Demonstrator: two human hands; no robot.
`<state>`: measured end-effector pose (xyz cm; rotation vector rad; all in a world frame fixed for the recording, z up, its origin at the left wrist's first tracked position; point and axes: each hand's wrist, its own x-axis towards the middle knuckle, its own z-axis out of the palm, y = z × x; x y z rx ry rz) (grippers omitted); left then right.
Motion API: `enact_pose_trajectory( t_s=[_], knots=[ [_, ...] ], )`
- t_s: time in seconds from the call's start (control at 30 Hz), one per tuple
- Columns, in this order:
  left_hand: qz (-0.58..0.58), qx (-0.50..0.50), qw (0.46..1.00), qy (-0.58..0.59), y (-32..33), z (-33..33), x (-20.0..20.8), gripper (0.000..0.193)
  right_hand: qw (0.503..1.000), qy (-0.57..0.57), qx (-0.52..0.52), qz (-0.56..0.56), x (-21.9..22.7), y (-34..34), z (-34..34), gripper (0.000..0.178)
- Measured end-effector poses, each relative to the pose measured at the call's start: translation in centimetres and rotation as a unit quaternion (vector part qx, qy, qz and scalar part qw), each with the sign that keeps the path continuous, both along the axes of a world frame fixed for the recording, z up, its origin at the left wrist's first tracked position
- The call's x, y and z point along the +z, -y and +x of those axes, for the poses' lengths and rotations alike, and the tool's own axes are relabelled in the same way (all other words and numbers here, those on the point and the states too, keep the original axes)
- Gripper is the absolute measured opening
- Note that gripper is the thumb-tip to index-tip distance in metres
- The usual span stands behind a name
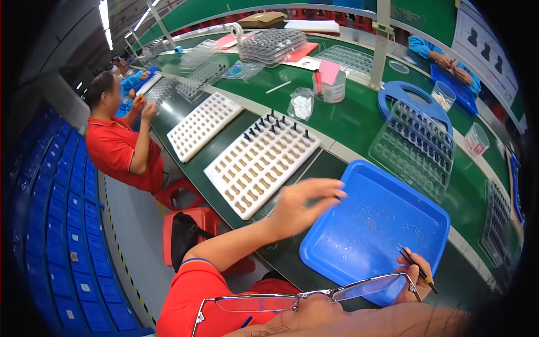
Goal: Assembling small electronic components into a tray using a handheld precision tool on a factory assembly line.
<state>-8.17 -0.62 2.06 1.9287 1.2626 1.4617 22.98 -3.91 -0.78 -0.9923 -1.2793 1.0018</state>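
Note:
Over the upper left edge of a blue tray [321, 236], my left hand [303, 206] is raised with thumb and fingers brought together. A tiny dark spot shows at its fingertips, too small to name. My right hand [414, 275] holds dark pointed tweezers [416, 265] at the tray's lower right, tips toward the tray's middle. Small pale specks lie scattered over the tray floor. Beyond my left hand is a white foam tray [259, 163] with rows of slots; several black parts [274, 124] stand in its far rows.
Another white slotted tray [205, 126] lies to the left. A clear blister tray [418, 149] with black parts leans on a blue ring-shaped object [387, 101]. Further back are a tub [331, 87] and stacked clear trays [272, 45]. A co-worker in red [120, 135] sits left.

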Motion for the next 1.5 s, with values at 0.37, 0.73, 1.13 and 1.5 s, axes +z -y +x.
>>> enact_pose_trajectory(
  t_s=[0.37, 0.73, 1.13, 1.5],
  knots=[
    [-0.023, 0.364, 0.928, -0.077, -2.7, -20.1, -3.4, 0.03, 0.999, -0.013, -0.003, -0.038, -0.2, -0.5, 0.2, 0.026],
    [-0.047, 0.307, 0.949, -0.061, -6.1, -17.4, -3.6, 0.028, 0.998, -0.007, -0.004, -0.054, 0.2, -0.5, -0.4, 0.024],
    [-0.028, 0.388, 0.905, -0.17, -8.8, -16.4, -4.7, 0.024, 0.999, -0.014, 0.017, -0.043, 0.7, -0.1, 0.1, 0.023],
    [-0.026, 0.404, 0.884, -0.233, -9.0, -16.7, -5.3, 0.022, 0.998, -0.026, 0.026, -0.046, 0.7, -0.3, 0.0, 0.024]
  ],
)
